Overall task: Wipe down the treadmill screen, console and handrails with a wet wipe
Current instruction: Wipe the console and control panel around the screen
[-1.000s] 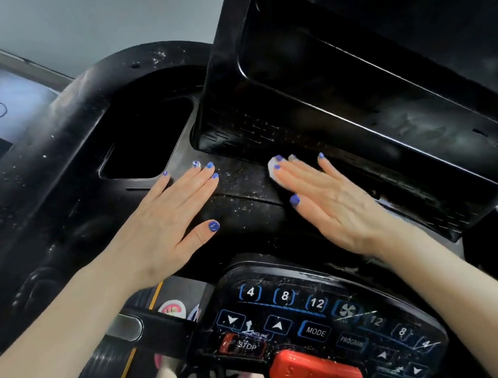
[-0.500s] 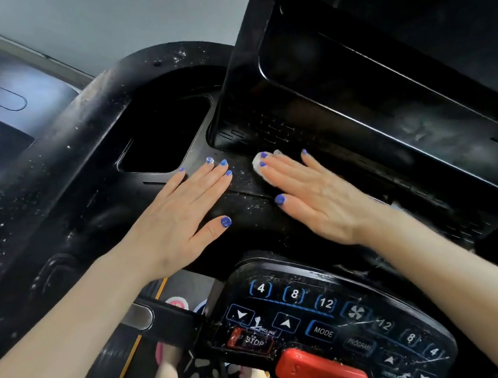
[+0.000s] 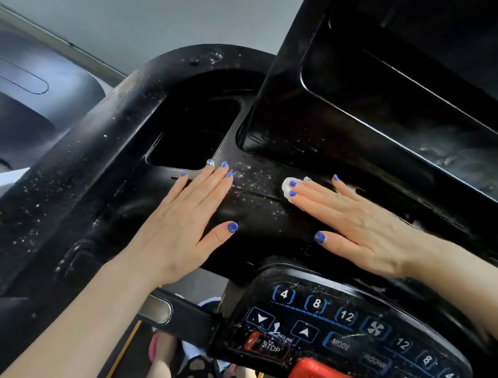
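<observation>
Wet wipe (image 3: pixel 287 189), a small white wad, lies under the fingertips of the right hand (image 3: pixel 361 224), pressed flat against the black treadmill console (image 3: pixel 262 217) just below the foot of the raised screen housing (image 3: pixel 399 111). Only its left edge shows past the fingers, which are straight and spread, palm down on the console. The left hand (image 3: pixel 182 224) lies near it to the left, also flat with straight fingers, holding nothing, its fingertips reaching the rim of a dark rectangular recess (image 3: pixel 196 136) in the console. White specks dot the console between the hands and along the curved frame (image 3: pixel 71 185) on the far left. The dark screen (image 3: pixel 413 92) slopes up to the far right. Nearest the viewer sits the button panel (image 3: pixel 336 325) with blue-outlined keys marked 4, 8, 12, MODE and PROGRAM, a red STOP button (image 3: pixel 266 347), and a red safety key (image 3: pixel 319 377) below it.
</observation>
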Demonstrator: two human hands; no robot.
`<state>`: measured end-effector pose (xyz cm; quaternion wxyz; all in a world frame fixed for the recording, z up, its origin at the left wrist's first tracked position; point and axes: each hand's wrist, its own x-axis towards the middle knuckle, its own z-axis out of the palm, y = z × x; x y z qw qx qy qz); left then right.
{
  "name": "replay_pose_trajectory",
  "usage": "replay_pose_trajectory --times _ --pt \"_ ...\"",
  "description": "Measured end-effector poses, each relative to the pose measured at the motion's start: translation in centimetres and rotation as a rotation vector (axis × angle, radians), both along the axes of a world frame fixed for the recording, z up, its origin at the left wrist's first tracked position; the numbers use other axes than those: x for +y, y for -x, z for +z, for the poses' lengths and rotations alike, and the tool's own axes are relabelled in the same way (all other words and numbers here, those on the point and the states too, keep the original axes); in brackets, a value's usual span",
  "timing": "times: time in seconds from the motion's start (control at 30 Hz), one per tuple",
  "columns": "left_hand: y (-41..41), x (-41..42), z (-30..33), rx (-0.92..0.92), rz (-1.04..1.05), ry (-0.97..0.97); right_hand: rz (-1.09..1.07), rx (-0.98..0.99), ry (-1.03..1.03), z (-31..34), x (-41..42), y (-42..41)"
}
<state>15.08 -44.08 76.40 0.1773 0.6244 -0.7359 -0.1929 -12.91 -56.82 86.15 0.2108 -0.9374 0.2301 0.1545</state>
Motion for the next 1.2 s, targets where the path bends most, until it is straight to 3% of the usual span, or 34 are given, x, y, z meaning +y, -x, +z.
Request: replay_pose_trajectory --times 0.43,0.8,0.93,1.1,1.2 --pt "-1.7 1.9 -1.3 0.029 0.098 -0.029 0.115 0.124 0.187 -2.6 -3.6 -13.3" --pt "-1.8 2.0 -1.5 0.027 0.088 -0.012 -0.022 0.019 -0.02 1.2 0.0 1.0" --pt "-1.8 2.0 -1.6 0.031 0.088 -0.001 0.021 0.049 -0.027 0.4 -0.6 -3.4" --pt "-1.9 2.0 -1.7 0.028 0.096 0.001 0.105 0.105 0.109 -2.3 -1.8 -12.6" --pt "-1.9 2.2 -1.8 0.028 0.107 0.0 0.122 0.1 0.112 -2.5 -2.0 -12.6"
